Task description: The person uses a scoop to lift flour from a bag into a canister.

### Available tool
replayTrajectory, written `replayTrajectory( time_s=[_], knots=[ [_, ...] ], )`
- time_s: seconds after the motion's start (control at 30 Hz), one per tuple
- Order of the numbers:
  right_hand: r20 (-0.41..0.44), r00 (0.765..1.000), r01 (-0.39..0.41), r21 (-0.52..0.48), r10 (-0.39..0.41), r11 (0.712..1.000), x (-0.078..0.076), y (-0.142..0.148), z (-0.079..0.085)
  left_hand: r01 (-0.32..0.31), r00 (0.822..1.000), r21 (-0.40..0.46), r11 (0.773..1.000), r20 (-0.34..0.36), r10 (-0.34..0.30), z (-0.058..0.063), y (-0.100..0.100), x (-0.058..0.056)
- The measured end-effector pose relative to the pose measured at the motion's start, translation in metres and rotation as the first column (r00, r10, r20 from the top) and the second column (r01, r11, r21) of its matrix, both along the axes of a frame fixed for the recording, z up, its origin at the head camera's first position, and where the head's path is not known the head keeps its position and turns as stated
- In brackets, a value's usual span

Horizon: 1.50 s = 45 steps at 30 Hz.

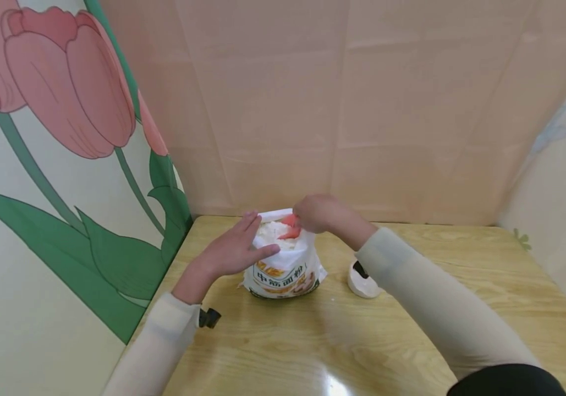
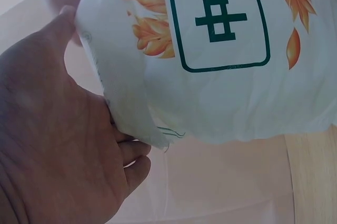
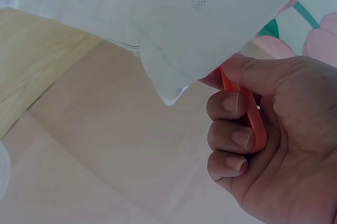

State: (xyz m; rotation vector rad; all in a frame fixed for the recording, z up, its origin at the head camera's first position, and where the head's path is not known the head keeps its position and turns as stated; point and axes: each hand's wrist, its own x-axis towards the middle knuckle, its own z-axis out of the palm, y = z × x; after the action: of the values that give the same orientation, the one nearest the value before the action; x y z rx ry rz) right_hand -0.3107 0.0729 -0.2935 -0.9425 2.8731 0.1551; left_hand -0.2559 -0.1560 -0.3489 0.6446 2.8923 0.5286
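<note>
A white flour bag (image 1: pixel 280 278) with green lettering stands on the table, its top open and white flour (image 1: pixel 270 233) showing inside. My right hand (image 1: pixel 324 214) grips the handle of a red scoop (image 1: pixel 290 233), which lies in the bag's mouth. In the right wrist view, curled fingers wrap the red handle (image 3: pixel 251 113), and the bag hides the scoop's far end. My left hand (image 1: pixel 228 250) rests against the left side of the bag, fingers extended at the rim and thumb across the front. The left wrist view shows that palm (image 2: pixel 58 129) beside the bag's edge.
A small white round bowl-like object (image 1: pixel 363 285) sits right of the bag, partly behind the right sleeve (image 1: pixel 411 280). The wooden table (image 1: pixel 273 352) meets a draped beige sheet (image 1: pixel 362 121) at the back. A tulip-patterned wall (image 1: pixel 55 181) borders the left side.
</note>
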Motion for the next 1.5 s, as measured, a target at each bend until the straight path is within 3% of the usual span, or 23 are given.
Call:
replayTrajectory(
  time_s=[0.37, 0.63, 0.97, 1.2, 1.5],
  knots=[
    [0.073, 0.997, 0.004, -0.18, 0.01, 0.984, 0.008, 0.016, -0.004, -0.005, 1.0, 0.009, 1.0, -0.001, 0.005, -0.002, -0.003, 0.002],
    [0.053, 0.998, -0.016, -0.281, 0.032, 0.96, 0.015, 0.025, -0.007, -0.007, 1.0, 0.02, 1.0, -0.012, 0.008, -0.002, -0.003, -0.001],
    [0.025, 0.999, -0.012, -0.346, 0.022, 0.938, 0.022, 0.034, -0.011, -0.02, 1.0, 0.02, 1.0, -0.006, 0.021, -0.001, 0.0, -0.003],
    [-0.035, 0.998, -0.056, -0.4, 0.046, 0.915, 0.023, 0.044, -0.012, -0.013, 1.0, 0.005, 1.0, -0.028, 0.013, -0.003, 0.003, -0.006],
    [-0.029, 0.999, -0.052, -0.431, 0.044, 0.901, 0.024, 0.056, -0.008, -0.01, 1.0, 0.001, 1.0, -0.004, 0.01, -0.004, 0.002, -0.004]
  ],
)
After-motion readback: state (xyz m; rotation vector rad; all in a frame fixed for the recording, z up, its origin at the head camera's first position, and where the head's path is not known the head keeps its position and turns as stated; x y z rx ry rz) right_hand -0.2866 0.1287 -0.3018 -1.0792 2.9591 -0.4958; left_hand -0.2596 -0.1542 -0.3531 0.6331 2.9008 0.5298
